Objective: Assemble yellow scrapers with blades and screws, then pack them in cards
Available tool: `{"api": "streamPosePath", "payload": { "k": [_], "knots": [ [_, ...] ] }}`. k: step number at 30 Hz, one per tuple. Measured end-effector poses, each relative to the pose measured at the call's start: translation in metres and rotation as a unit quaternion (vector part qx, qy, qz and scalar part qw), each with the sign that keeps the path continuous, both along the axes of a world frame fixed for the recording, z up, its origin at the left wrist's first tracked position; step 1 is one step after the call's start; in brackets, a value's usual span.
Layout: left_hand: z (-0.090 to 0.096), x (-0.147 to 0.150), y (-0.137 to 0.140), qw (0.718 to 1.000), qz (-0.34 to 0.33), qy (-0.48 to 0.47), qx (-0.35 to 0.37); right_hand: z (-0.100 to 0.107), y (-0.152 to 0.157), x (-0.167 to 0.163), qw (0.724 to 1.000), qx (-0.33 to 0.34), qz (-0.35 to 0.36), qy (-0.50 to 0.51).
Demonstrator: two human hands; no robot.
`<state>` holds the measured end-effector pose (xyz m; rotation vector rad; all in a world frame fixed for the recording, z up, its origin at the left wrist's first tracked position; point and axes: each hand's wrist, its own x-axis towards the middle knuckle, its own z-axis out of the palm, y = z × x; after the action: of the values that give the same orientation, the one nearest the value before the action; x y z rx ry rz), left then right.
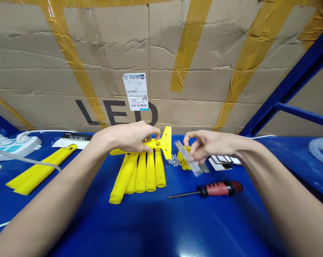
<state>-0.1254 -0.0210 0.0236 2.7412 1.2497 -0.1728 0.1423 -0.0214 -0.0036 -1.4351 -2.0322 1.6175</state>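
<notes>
My left hand (132, 137) is closed around the handle of a yellow scraper (166, 143), its wide head pointing right. Under that hand, several yellow tube handles (141, 175) lie side by side on the blue table. Between thumb and fingers, my right hand (209, 144) pinches a flat strip that looks like a scraper blade (186, 156) in a clear sleeve, tilted down to the right. Partly hidden behind the strip are small yellow plastic pieces (183, 161). Beside them lies a heap of small screws (173, 160). A red and black screwdriver (217, 189) lies nearer me.
A large taped cardboard box (161, 46) stands behind the blue table (161, 228). At left are more yellow handles (44, 169), a white package (70, 142) and a power strip (25, 147) with cables. Folded cards (220, 163) lie right. A blue frame bar (287, 82) rises there.
</notes>
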Motion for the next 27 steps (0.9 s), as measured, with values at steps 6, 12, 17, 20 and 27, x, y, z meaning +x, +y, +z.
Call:
{"api": "streamPosePath", "payload": {
  "k": [6,12,17,20,27],
  "knots": [
    [-0.001,0.006,-0.003,1.000,0.005,0.010,-0.015,-0.005,0.008,-0.005,0.984,-0.003,-0.122,0.129],
    [-0.002,0.010,-0.004,1.000,0.006,0.009,-0.020,-0.014,0.005,-0.022,0.984,-0.028,-0.118,0.134],
    [-0.002,0.010,-0.004,1.000,-0.007,0.004,-0.030,-0.019,0.005,-0.028,0.987,-0.007,-0.113,0.112],
    [-0.002,0.010,-0.004,0.999,-0.022,-0.006,-0.032,-0.021,0.006,-0.029,0.988,0.031,-0.119,0.097],
    [-0.004,0.009,-0.003,0.998,-0.032,-0.021,-0.053,-0.023,0.005,-0.031,0.983,0.016,-0.122,0.133]
  ]
}}
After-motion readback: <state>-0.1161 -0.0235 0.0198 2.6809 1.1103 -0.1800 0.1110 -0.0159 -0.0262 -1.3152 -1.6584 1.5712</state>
